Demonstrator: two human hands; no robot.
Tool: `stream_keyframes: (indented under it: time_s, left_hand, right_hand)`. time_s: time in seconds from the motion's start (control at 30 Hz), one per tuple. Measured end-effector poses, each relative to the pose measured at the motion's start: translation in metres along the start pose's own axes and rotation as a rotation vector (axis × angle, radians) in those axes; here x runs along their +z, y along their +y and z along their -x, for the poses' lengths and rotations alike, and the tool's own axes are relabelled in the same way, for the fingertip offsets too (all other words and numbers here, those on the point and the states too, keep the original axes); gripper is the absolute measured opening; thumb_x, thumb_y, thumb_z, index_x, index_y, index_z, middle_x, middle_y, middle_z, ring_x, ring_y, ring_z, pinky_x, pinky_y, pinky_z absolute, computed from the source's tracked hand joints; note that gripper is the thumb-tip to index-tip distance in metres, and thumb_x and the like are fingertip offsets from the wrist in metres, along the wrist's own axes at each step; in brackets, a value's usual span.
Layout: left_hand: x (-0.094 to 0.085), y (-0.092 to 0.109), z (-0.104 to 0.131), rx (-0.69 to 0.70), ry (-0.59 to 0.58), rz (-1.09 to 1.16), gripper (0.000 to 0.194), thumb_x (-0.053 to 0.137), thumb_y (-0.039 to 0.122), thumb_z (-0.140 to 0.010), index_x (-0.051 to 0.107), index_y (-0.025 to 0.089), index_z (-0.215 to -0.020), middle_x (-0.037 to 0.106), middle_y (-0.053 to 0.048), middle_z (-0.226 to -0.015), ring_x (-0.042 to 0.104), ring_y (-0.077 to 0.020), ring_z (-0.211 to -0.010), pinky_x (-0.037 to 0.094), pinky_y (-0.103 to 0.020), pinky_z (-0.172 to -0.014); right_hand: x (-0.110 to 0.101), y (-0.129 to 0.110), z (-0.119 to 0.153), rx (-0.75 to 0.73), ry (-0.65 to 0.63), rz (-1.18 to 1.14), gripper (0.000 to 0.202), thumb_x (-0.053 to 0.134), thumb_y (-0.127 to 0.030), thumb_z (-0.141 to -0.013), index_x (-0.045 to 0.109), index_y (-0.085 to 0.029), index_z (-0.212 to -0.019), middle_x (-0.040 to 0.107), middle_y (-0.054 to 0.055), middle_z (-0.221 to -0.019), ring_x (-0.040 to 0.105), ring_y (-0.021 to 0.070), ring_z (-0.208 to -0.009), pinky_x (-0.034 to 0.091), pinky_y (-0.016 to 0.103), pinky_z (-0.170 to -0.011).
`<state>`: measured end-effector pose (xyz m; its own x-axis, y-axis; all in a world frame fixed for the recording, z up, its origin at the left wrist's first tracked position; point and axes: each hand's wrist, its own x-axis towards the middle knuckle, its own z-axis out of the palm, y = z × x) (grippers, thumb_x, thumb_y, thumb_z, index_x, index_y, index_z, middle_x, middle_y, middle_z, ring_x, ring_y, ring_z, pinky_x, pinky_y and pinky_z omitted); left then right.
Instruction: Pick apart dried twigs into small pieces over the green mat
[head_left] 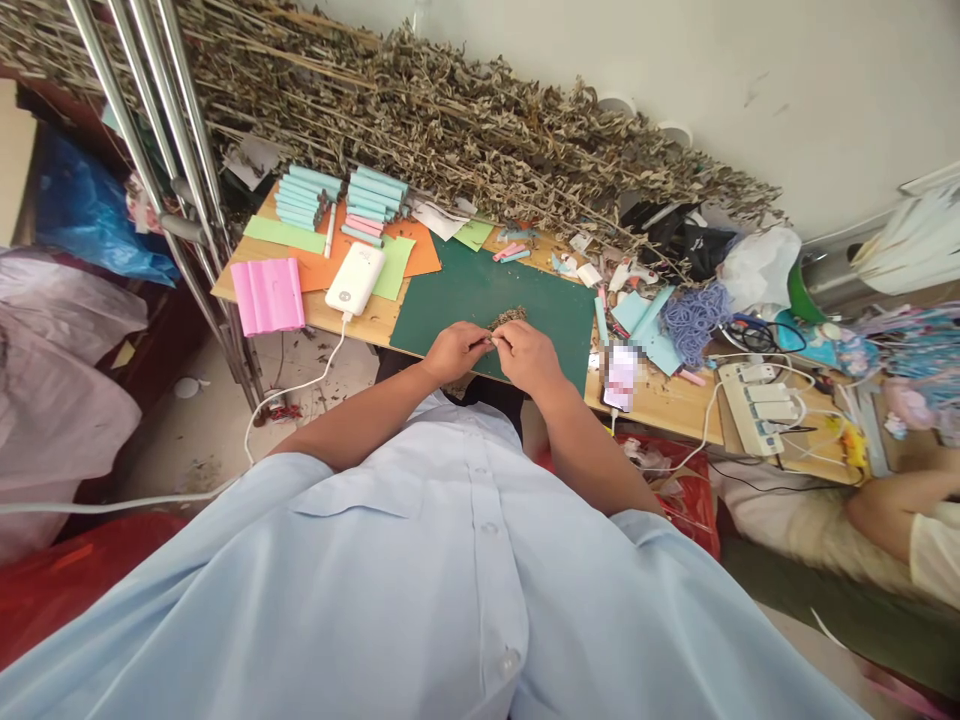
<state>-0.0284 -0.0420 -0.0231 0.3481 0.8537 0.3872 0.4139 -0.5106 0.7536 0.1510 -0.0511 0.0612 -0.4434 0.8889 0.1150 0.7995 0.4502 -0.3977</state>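
My left hand [456, 351] and my right hand [525, 354] meet over the front edge of a dark green cutting mat [450, 290]. Thumbs and fingers of both are pinched together, tip to tip. Whatever sits between them is too small to make out. Just behind my fingers a small heap of dried plant bits [510, 316] lies on the mat. Farther back on the mat are small pink and blue paper rolls [511, 252].
Blue paper rolls [379, 190] stack at the back left, near a white power bank [355, 278] and pink paper [268, 296]. Dried stalks [450, 110] line the wall. A phone [621, 378], purple yarn [694, 322] and a power strip [750, 408] lie right. Another person's arm [896, 505] shows there.
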Motion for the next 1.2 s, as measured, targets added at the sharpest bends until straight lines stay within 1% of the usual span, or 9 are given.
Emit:
stream_keyframes:
  time_s: [0.23, 0.43, 0.53, 0.67, 0.77, 0.83, 0.93, 1.03, 1.2]
  left_hand:
    - [-0.001, 0.003, -0.001, 0.002, -0.016, -0.023, 0.026, 0.054, 0.032, -0.101, 0.072, 0.018, -0.088, 0.07, -0.006, -0.082, 0.062, -0.0204, -0.083, 0.048, -0.033, -0.082]
    - [0.0, 0.001, 0.0, 0.017, 0.005, -0.027, 0.029, 0.054, 0.033, -0.102, 0.068, 0.018, -0.082, 0.068, -0.006, -0.079, 0.061, -0.0199, -0.08, 0.047, -0.033, -0.08]
    - [0.001, -0.001, 0.0, 0.008, 0.016, -0.024, 0.03, 0.055, 0.036, -0.102, 0.068, 0.018, -0.081, 0.067, -0.006, -0.077, 0.062, -0.02, -0.079, 0.047, -0.033, -0.079]
    - [0.002, -0.002, 0.0, 0.012, 0.019, -0.015, 0.03, 0.055, 0.036, -0.102, 0.07, 0.018, -0.084, 0.069, -0.007, -0.079, 0.063, -0.0205, -0.082, 0.049, -0.034, -0.082]
    - [0.002, -0.002, 0.001, 0.004, 0.016, -0.017, 0.029, 0.054, 0.035, -0.102, 0.072, 0.018, -0.087, 0.07, -0.008, -0.081, 0.064, -0.0211, -0.084, 0.049, -0.034, -0.083]
    - [0.002, -0.002, 0.001, 0.001, 0.017, -0.018, 0.029, 0.053, 0.034, -0.102, 0.072, 0.018, -0.089, 0.07, -0.008, -0.082, 0.064, -0.0213, -0.084, 0.049, -0.035, -0.083]
    - [0.002, -0.002, 0.001, 0.011, 0.023, -0.026, 0.028, 0.052, 0.032, -0.102, 0.072, 0.018, -0.088, 0.07, -0.008, -0.081, 0.064, -0.0215, -0.084, 0.049, -0.034, -0.081]
    - [0.002, -0.003, 0.002, 0.018, 0.018, -0.034, 0.024, 0.053, 0.03, -0.101, 0.071, 0.018, -0.088, 0.069, -0.007, -0.081, 0.063, -0.021, -0.084, 0.049, -0.034, -0.081]
    - [0.002, -0.003, 0.002, 0.001, 0.02, -0.046, 0.024, 0.054, 0.027, -0.099, 0.068, 0.018, -0.082, 0.067, -0.007, -0.078, 0.062, -0.021, -0.081, 0.048, -0.034, -0.08]
  right_hand:
    - [-0.011, -0.009, -0.011, -0.03, -0.114, 0.139, 0.021, 0.048, -0.019, -0.096, 0.068, -0.019, -0.095, 0.069, 0.012, -0.101, 0.062, 0.0262, -0.091, 0.046, 0.036, -0.079]
    - [-0.018, -0.015, -0.02, -0.047, -0.207, 0.187, 0.021, 0.051, -0.014, -0.093, 0.072, -0.018, -0.094, 0.069, 0.014, -0.1, 0.063, 0.0267, -0.091, 0.047, 0.037, -0.082]
    - [-0.017, -0.011, -0.018, -0.066, -0.191, 0.096, 0.024, 0.051, -0.014, -0.093, 0.073, -0.02, -0.096, 0.07, 0.012, -0.104, 0.064, 0.026, -0.096, 0.049, 0.037, -0.088]
    - [-0.011, -0.005, -0.013, -0.051, -0.1, -0.018, 0.027, 0.047, -0.014, -0.094, 0.073, -0.021, -0.101, 0.071, 0.009, -0.107, 0.065, 0.025, -0.101, 0.05, 0.036, -0.091]
    - [-0.006, -0.005, -0.01, -0.043, -0.037, -0.033, 0.029, 0.047, -0.015, -0.094, 0.07, -0.022, -0.109, 0.072, 0.009, -0.106, 0.065, 0.0256, -0.102, 0.049, 0.036, -0.091]
    - [-0.005, -0.007, -0.009, -0.029, -0.021, -0.014, 0.031, 0.047, -0.014, -0.092, 0.066, -0.021, -0.116, 0.073, 0.01, -0.106, 0.066, 0.0264, -0.1, 0.049, 0.036, -0.088]
    - [-0.007, -0.012, -0.011, -0.021, -0.052, 0.058, 0.034, 0.046, -0.015, -0.093, 0.063, -0.02, -0.122, 0.073, 0.01, -0.103, 0.066, 0.0275, -0.095, 0.047, 0.035, -0.082]
    - [-0.011, -0.02, -0.014, -0.042, -0.107, 0.155, 0.033, 0.046, -0.015, -0.093, 0.063, -0.021, -0.122, 0.074, 0.011, -0.101, 0.066, 0.0289, -0.093, 0.044, 0.035, -0.077]
    - [-0.017, -0.026, -0.015, -0.062, -0.185, 0.243, 0.033, 0.046, -0.016, -0.095, 0.066, -0.02, -0.121, 0.075, 0.013, -0.098, 0.067, 0.0307, -0.09, 0.044, 0.037, -0.077]
